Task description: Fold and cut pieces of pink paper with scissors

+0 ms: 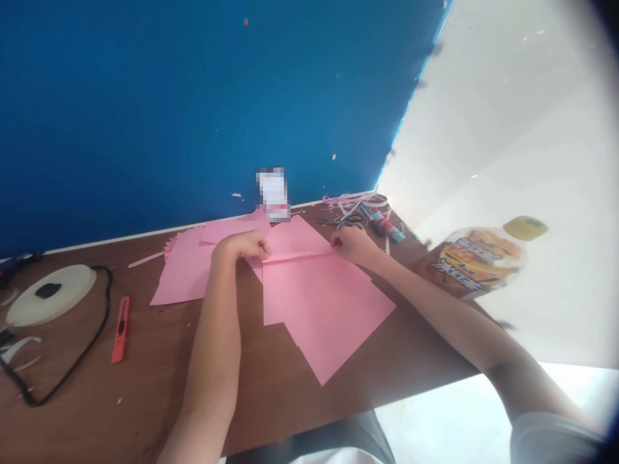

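A pink paper sheet (319, 296) lies on the brown table (271, 386) in front of me, its far edge folded into a narrow strip. My left hand (244, 246) pinches the left end of that folded strip with closed fingers. At the strip's right end my right hand (351, 243) presses down on it, fingers curled. More pink sheets (186, 270) lie under and to the left of the folded one.
An orange utility knife (120, 328) and a black cable (72, 361) lie at the left beside a white round object (51, 293). Scissors (348, 222), pens and paper scraps sit at the far right corner. A yellow-capped bottle (478, 258) stands at the right edge. A blue wall rises behind.
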### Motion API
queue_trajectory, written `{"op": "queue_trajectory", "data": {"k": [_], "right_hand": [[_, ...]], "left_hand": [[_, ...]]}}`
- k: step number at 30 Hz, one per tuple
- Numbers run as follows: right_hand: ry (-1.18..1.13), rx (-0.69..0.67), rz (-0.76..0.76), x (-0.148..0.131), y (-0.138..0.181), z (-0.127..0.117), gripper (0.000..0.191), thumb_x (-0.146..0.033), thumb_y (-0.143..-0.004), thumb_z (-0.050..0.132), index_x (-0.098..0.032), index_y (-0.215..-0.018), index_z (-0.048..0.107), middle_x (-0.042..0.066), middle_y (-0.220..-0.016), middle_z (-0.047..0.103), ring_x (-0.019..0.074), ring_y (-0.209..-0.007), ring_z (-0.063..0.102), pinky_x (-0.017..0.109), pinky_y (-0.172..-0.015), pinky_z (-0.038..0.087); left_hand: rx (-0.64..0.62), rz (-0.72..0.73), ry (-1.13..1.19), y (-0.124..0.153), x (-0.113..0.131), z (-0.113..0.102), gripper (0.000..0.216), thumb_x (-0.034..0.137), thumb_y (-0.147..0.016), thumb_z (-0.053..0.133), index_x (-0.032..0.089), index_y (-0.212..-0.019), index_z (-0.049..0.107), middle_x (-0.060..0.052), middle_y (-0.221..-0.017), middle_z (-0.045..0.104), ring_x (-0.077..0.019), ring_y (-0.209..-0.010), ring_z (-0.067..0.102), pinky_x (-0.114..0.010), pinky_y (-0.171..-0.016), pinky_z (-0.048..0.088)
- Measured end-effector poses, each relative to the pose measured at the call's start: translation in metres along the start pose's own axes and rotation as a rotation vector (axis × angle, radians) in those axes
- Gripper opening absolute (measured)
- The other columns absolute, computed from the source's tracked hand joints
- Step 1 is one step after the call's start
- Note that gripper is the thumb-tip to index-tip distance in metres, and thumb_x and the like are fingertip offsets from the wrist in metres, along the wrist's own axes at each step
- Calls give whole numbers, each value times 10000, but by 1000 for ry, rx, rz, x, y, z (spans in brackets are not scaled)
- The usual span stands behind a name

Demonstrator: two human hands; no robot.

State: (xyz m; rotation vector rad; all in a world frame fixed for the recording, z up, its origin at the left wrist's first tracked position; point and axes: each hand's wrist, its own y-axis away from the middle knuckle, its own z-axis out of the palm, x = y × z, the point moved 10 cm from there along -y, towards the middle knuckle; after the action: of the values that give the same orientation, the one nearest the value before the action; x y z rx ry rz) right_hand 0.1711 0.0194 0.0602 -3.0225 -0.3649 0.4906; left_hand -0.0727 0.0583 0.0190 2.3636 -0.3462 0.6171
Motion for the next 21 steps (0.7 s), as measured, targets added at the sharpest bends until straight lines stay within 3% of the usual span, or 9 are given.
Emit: {"op": "queue_trajectory", "data": {"k": [21], "right_hand": [[3,7,11,1,0,0,203,-70,-733,537,-211,-781,675,45,-803,705,198,-767,632,270,-692,386]], "left_hand": [[10,-20,-17,-1,-4,-1,293,333,-569,704,193,-825,673,-38,-849,696,-205,-808,615,-267,-698,443]]}}
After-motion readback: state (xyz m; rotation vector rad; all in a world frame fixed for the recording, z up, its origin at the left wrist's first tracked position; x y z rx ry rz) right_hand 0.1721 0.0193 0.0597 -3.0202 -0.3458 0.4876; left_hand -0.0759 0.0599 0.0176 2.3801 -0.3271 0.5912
